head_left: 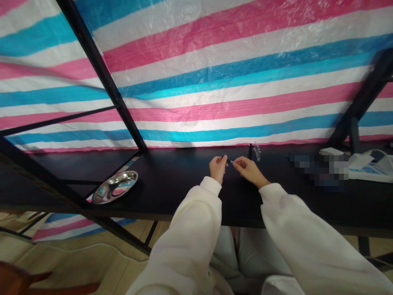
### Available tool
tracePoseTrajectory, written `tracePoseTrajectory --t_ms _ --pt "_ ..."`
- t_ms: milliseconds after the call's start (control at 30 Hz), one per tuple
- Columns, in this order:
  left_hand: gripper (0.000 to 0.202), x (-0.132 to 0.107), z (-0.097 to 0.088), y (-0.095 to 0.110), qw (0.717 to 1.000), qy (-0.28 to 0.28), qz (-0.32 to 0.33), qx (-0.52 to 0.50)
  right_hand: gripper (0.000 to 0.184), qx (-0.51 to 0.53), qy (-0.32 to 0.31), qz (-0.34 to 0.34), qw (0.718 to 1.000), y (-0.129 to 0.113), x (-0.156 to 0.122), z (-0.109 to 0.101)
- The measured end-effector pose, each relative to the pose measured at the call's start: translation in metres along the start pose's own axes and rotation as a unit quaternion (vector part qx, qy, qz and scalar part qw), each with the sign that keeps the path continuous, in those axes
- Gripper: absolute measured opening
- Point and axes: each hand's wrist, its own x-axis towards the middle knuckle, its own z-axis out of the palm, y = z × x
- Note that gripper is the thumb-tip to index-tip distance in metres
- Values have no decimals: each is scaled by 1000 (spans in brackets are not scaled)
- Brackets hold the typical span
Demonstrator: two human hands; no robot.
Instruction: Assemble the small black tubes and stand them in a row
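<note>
Both hands meet over the black table (172, 176), in front of my body. My left hand (217, 168) is closed on the dark end of a slim black-and-clear piece (230, 161), which is too small to identify further. At its lighter right end, the fingertips of my right hand (249, 169) pinch it. Just beyond the right hand stands a small black cylinder (250, 150). Beside that is a cluster of several small clear pieces (256, 151), their kind hard to make out.
A shiny metal dish (132, 177) lies at the table's left end, by a black frame post (118, 102). At right are a white object (370, 174) and a pixelated patch. A striped plastic sheet (215, 98) hangs behind the table.
</note>
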Motion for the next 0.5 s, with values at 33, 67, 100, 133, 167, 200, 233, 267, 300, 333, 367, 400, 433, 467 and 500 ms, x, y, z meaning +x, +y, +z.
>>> tracePoseTrajectory --t_ms 33,67,100,133,167,200,233,267,300,333,367,400,433,467,500 --pt "27 0 0 0 1000 -12 -1 1 29 -4 -3 -2 1000 1 0 0" --pt "27 0 0 0 1000 -25 -4 2 28 -10 -7 -3 1000 2 0 0" --pt "28 0 0 0 999 -38 -8 4 28 -17 -12 -6 1000 3 0 -1" --pt "28 -1 0 0 999 -51 -14 5 28 -23 -17 -9 1000 4 1 -1" --pt "29 -1 0 0 998 -63 -19 6 28 -29 -21 -12 999 5 1 -1" --pt "30 -1 1 0 997 -73 -24 8 28 -33 -24 -16 999 6 1 -1" --pt "30 -1 1 0 996 -79 -26 11 29 -37 -26 -18 999 6 1 -1" --pt "30 -1 1 -1 996 -80 -23 15 29 -39 -26 -19 999 6 1 -1" --pt "29 -1 1 -1 997 -74 -17 21 28 -42 -27 -20 999 5 1 -2" --pt "28 0 1 -2 998 -63 -8 27 28 -45 -28 -21 998 5 1 -1" --pt "27 0 1 -2 998 -48 2 33 28 -48 -29 -22 998 4 1 -1" --pt "26 1 1 -2 999 -32 11 36 28 -53 -30 -26 998 4 1 -1" --pt "25 2 0 -2 999 -17 15 34 27 -58 -28 -33 997 4 1 -1" --pt "25 3 0 -3 1000 -6 15 27 27 -65 -22 -43 997 4 2 -1" --pt "24 5 0 -3 1000 3 11 16 27 -74 -15 -55 996 4 2 -1"
